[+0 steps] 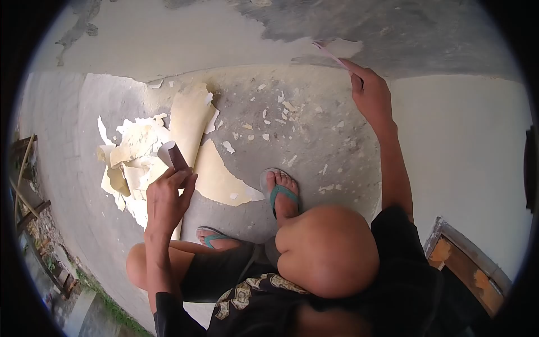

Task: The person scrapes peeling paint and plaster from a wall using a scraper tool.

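My left hand [170,199] is closed around a curled brown sheet [177,158] with a pale inner face, possibly sandpaper. It is above large peeled paint sheets [187,121] on the floor. My right hand [373,96] reaches up to the wall [219,36], its fingers pinching a thin, flat, pinkish scraper-like piece [331,53]. I see that piece nearly edge-on, so its exact kind is unclear. Its far end meets the wall beside a pale patch of paint [343,48], where cream paint borders bare grey plaster [426,39].
Small paint flakes [265,136] are scattered over the grey floor [314,157]. I squat with sandalled feet [282,194] close to the debris. At right are a pale wall [455,151] and a worn wooden frame [469,264]. Wooden poles [25,168] stand at far left.
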